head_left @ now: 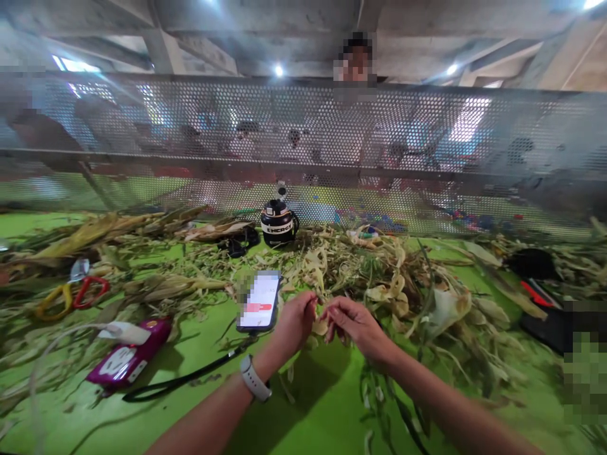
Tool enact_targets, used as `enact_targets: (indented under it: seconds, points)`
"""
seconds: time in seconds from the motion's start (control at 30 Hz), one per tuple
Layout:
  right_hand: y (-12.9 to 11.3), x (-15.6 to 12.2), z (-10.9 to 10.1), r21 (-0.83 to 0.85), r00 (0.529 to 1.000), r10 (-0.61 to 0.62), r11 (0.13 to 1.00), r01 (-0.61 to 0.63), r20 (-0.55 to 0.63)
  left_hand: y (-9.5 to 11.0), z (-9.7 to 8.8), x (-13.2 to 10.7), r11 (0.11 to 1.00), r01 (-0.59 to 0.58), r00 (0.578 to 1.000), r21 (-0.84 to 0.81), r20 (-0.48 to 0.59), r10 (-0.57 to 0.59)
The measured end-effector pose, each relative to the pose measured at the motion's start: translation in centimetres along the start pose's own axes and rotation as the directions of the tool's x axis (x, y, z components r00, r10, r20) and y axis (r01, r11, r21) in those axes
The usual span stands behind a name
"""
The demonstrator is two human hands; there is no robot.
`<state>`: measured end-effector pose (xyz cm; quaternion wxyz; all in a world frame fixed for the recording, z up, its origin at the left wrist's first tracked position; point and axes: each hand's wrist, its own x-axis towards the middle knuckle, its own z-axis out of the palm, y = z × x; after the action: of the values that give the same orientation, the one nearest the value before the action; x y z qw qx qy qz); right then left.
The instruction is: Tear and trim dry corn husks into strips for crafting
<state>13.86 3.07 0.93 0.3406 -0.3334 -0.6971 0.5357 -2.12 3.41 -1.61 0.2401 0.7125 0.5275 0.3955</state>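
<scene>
My left hand, with a pale watch at the wrist, is closed in a pinch just right of the phone. Close beside it my right hand has its fingers curled and pinched together. Their fingertips nearly meet; whatever they pinch is too small to make out. Behind and to the right of both hands spreads a heap of dry, pale leaves and husks. A phone with a lit screen lies by my left hand, its black strap trailing left.
Left are a purple power strip with a white plug, and scissors with red and yellow handles. A black "ENERGY" bottle stands before the perforated metal screen. Right lies a black cap. People are beyond the screen.
</scene>
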Motion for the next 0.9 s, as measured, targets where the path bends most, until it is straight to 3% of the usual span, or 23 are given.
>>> enact_targets:
  seconds: [0.1,0.23,0.53,0.77,0.9]
  points:
    - [0.5,0.0,1.0,0.02,0.997,0.072,0.997,-0.072,-0.028,0.2,0.4,-0.2,0.984,0.044,0.998,0.171,0.035,-0.051]
    - [0.1,-0.5,2.0,-0.255,0.995,-0.051,0.967,0.028,-0.083,0.5,0.5,-0.4,0.944,0.043,0.992,0.328,0.095,-0.079]
    - [-0.4,-0.8,2.4,-0.522,0.975,-0.208,0.842,0.139,-0.076,0.8,0.3,-0.5,0.875,-0.078,0.992,0.478,0.121,0.023]
    - [-1.0,-1.2,2.4,-0.62,0.975,-0.217,0.773,0.138,-0.054,1.9,0.0,-0.6,0.825,-0.129,0.99,0.551,0.112,0.08]
    - [-1.5,-0.9,1.1,-0.658,0.979,-0.202,0.737,0.154,0.003,1.0,0.0,-0.2,0.809,-0.113,0.993,0.577,0.102,0.067]
